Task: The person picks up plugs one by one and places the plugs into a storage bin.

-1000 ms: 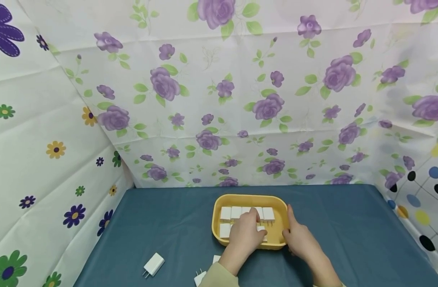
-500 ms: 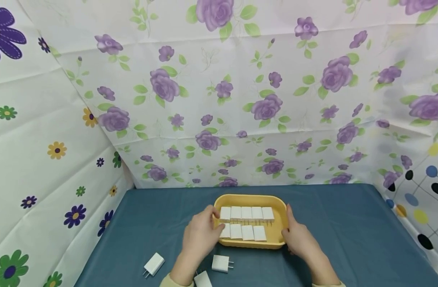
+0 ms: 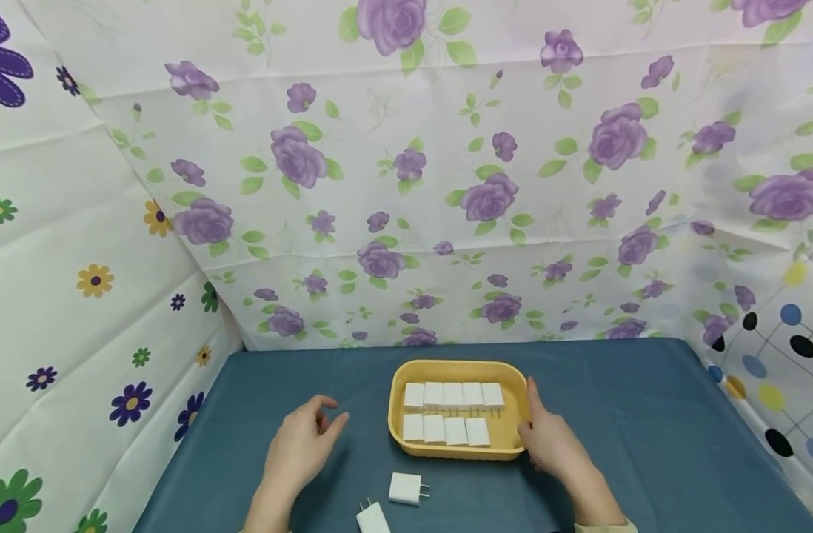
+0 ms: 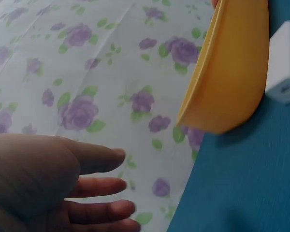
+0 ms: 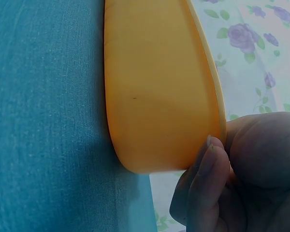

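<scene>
A yellow plastic tray point(image 3: 511, 426) holds two rows of white charger plugs, the back row point(image 3: 452, 396) and the front row point(image 3: 445, 430). My right hand point(image 3: 558, 446) grips the tray's right end, its thumb over the rim and its fingertips point(image 5: 210, 164) against the outer wall. Left of the tray, apart from it, my left hand point(image 3: 300, 444) hovers with nothing in it, fingers relaxed. Two loose white charger plugs lie in front of the tray: one point(image 3: 405, 488) with prongs facing right, another point(image 3: 373, 518) cut by the lower frame edge.
A dark blue cloth point(image 3: 660, 437) covers the table. Behind it hangs a white sheet with purple roses point(image 3: 353, 222). Patterned sheets, flowered at left point(image 3: 80, 355) and dotted at right point(image 3: 786, 370), close off the sides.
My left hand has moved left, from over the front row of plugs to beside the tray. It now covers the spot where a third loose plug lay. The right hand stays on the tray.
</scene>
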Demonstrator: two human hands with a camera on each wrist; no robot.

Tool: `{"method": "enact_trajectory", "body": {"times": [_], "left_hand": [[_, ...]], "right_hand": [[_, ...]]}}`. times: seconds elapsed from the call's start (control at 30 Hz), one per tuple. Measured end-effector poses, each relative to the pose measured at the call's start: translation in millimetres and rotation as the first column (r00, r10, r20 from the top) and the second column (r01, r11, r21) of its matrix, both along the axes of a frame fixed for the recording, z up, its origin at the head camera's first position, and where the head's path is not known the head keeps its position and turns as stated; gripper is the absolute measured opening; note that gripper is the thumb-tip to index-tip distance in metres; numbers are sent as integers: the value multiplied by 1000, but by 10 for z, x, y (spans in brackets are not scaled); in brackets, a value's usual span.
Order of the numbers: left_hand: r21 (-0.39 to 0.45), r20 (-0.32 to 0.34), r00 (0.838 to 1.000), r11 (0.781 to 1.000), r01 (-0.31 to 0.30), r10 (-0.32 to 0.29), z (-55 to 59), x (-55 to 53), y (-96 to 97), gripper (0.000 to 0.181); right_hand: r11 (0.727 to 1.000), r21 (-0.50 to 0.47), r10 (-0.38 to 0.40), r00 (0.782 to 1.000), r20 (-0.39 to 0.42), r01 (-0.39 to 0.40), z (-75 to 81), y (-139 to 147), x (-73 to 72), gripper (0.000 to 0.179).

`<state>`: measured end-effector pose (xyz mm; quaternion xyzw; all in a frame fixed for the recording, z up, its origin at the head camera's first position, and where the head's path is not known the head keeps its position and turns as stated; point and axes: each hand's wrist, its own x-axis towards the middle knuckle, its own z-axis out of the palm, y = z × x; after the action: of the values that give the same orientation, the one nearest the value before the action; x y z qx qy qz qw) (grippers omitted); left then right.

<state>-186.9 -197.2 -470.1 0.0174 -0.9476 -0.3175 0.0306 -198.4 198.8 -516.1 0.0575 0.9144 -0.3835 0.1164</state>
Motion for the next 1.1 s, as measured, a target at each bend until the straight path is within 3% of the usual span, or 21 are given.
{"method": "enact_trajectory", "body": {"times": [0.23, 0.4, 0.6, 0.93, 1.1], "left_hand": [[-60, 125, 989, 995, 81, -73, 22, 78, -393, 49], [-79, 182, 979, 991, 111, -95, 29, 88, -567, 56], [-73, 260, 958, 987, 143, -120, -12, 81, -662, 61], [-122, 388, 904, 961, 246, -183, -115, 115, -757, 56], [-118, 431, 887, 964, 237, -165, -147, 125, -786, 51]], "right_hand": [[1000, 8, 0, 1000, 7, 0, 9, 0, -6, 82], [1000, 4, -3, 1000, 14, 3, 19, -6, -9, 83], [1000, 3, -5, 1000, 22, 5, 17, -11, -10, 83], [1000, 2, -10, 1000, 19, 10, 43, 1, 14, 83], [1000, -3, -3, 1000, 9, 3, 34, -7, 1, 83]]}}
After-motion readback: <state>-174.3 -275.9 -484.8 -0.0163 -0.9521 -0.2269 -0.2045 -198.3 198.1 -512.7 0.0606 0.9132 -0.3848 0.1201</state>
